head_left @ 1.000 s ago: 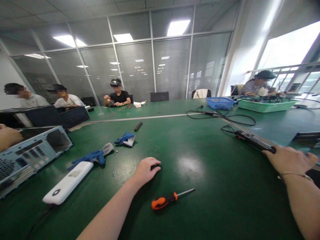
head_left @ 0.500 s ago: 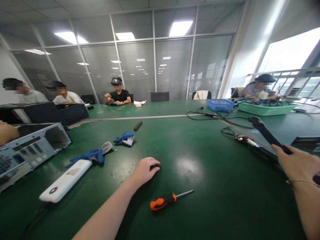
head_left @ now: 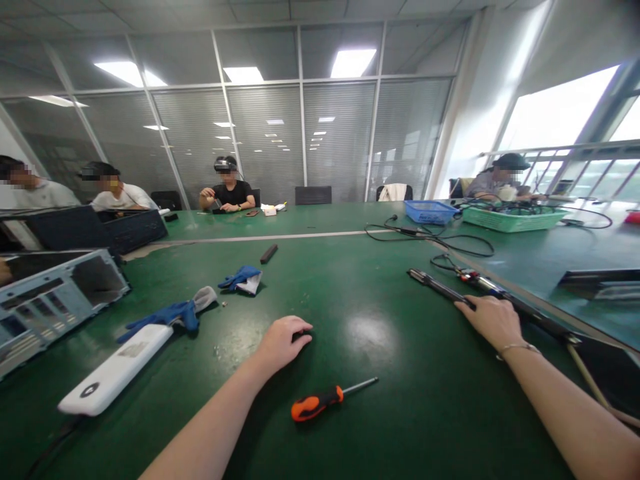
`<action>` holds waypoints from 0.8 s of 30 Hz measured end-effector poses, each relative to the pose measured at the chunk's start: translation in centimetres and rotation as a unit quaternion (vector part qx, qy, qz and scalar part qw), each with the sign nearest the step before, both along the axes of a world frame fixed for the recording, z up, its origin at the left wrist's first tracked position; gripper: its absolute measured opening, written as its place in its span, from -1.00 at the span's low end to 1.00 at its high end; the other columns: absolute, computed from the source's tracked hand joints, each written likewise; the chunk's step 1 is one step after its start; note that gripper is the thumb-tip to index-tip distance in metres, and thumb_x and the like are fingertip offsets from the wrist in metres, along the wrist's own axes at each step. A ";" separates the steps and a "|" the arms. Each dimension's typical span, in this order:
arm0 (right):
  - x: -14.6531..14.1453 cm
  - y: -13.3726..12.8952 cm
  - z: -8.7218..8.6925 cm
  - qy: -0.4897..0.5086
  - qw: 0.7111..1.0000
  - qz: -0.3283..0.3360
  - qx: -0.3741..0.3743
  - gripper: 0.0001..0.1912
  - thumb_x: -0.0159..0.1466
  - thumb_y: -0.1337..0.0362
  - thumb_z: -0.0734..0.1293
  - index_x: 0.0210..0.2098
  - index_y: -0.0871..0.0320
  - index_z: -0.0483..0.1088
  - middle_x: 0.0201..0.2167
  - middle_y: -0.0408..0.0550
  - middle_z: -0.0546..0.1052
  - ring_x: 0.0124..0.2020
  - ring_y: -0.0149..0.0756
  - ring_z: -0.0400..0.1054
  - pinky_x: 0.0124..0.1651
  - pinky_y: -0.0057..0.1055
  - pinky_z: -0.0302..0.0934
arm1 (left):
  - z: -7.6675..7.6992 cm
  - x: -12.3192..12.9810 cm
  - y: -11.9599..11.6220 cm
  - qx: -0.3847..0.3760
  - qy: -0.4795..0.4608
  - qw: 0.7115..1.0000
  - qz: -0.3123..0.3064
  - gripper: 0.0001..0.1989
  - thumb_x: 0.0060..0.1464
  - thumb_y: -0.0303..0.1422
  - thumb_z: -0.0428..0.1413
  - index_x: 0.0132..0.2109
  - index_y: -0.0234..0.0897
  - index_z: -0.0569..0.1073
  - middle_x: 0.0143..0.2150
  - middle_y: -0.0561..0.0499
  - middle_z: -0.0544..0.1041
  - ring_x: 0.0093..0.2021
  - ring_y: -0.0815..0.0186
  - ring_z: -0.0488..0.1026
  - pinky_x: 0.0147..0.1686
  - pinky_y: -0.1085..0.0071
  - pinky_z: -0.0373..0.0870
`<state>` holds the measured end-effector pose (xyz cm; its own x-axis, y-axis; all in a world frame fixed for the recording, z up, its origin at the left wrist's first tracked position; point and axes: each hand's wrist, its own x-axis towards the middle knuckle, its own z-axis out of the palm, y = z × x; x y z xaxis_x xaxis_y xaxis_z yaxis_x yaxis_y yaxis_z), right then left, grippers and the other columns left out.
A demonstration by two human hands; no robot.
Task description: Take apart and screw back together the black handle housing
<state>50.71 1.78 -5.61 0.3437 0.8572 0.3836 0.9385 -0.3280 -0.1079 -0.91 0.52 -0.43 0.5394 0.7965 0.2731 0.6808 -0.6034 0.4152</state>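
Note:
My left hand (head_left: 283,344) rests on the green table (head_left: 380,427) with its fingers loosely bent and the thumb apart from them. Nothing can be made out in its grip; the space under the fingers is dark. In front of that forearm lies a screwdriver (head_left: 317,403) with an orange and black handle, its shaft pointing right. On the right, my right hand (head_left: 495,323) is closed around the near end of a long black bar (head_left: 437,285), which lies low along the table. A black rod-like tool with a shiny section (head_left: 487,285) lies just beyond it.
To the left are a white power bank-like block (head_left: 117,370), blue gloves (head_left: 167,316) and an open metal computer case (head_left: 65,293). A small dark block (head_left: 269,253) lies mid-table. Blue (head_left: 431,212) and green baskets (head_left: 513,220) stand at the back right, near cables. Several people sit around.
My right hand has moved left and lowered the black bar to the table beside the rod-like tool. My left hand and the screwdriver hold their places; the view has turned slightly right.

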 end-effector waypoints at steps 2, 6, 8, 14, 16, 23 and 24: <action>-2.1 0.3 0.1 -0.005 0.998 0.055 0.010 -0.46 0.27 -0.04 0.13 -0.10 0.22 0.54 -0.18 0.28 0.51 -0.19 0.10 0.35 -0.16 -0.07 0.20 | 0.1 0.1 -0.1 -0.003 -0.002 1.000 0.007 -0.76 0.13 -0.39 0.14 -0.05 -0.26 0.54 -0.10 -0.06 0.58 -0.10 0.22 0.51 -0.03 0.31 0.42; -8.5 0.9 0.3 0.002 0.980 0.200 0.010 -0.54 0.31 0.02 0.15 0.00 0.12 0.48 -0.12 0.11 0.51 -0.13 -0.08 0.35 -0.01 -0.16 0.21 | 0.3 0.3 -0.6 0.020 -0.026 0.999 0.024 -0.51 0.12 -0.35 0.16 0.20 -0.24 0.34 0.01 -0.09 0.51 -0.01 0.21 0.45 0.04 0.26 0.39; -12.1 0.6 0.6 0.011 0.964 0.264 0.000 -0.57 0.31 0.02 0.18 0.04 0.05 0.45 -0.09 0.03 0.50 -0.09 -0.15 0.34 0.01 -0.25 0.23 | 0.6 0.4 -0.9 0.046 -0.030 0.998 0.026 -0.42 0.09 -0.32 0.19 0.25 -0.20 0.27 0.11 -0.11 0.44 0.10 0.18 0.38 0.12 0.21 0.33; -20.1 -3.5 3.8 0.131 0.870 0.472 -0.050 -0.64 0.31 0.10 0.24 0.04 0.07 0.43 -0.04 0.04 0.46 -0.03 -0.18 0.30 0.05 -0.24 0.23 | 1.2 0.6 -1.4 0.072 0.004 0.997 0.005 -0.28 -0.07 -0.26 0.31 0.25 -0.17 0.28 0.21 -0.14 0.33 0.21 0.08 0.26 0.20 0.12 0.23; -21.1 -4.5 4.7 0.159 0.845 0.506 -0.068 -0.66 0.30 0.11 0.26 0.02 0.06 0.44 -0.04 0.03 0.45 -0.01 -0.18 0.30 0.06 -0.23 0.24 | 1.3 0.6 -1.6 0.050 0.022 0.998 -0.017 -0.36 -0.06 -0.23 0.30 0.19 -0.18 0.36 0.16 -0.14 0.39 0.15 0.08 0.32 0.16 0.12 0.27; -14.7 -1.4 4.8 0.112 0.929 0.348 0.048 -0.56 0.31 0.00 0.19 0.02 0.10 0.44 -0.03 0.11 0.46 0.00 -0.06 0.32 0.06 -0.11 0.22 | 1.5 0.5 -1.7 0.008 0.040 0.999 -0.030 -0.56 -0.03 -0.17 0.27 0.00 -0.24 0.52 -0.02 -0.11 0.52 -0.05 0.13 0.45 -0.01 0.21 0.39; -12.4 -0.9 4.5 0.060 0.956 0.278 0.069 -0.52 0.29 -0.01 0.20 0.04 0.15 0.42 -0.04 0.16 0.46 0.00 0.00 0.31 0.06 -0.06 0.19 | 1.5 0.5 -1.7 0.009 0.042 0.999 -0.029 -0.57 -0.03 -0.17 0.27 -0.01 -0.24 0.52 -0.03 -0.10 0.53 -0.06 0.13 0.45 -0.02 0.22 0.39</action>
<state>38.33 0.92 -1.10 -0.1023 0.8640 0.4931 0.9414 0.2442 -0.2326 -0.37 -1.22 1.09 0.6057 0.7589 0.2393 0.6763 -0.6494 0.3477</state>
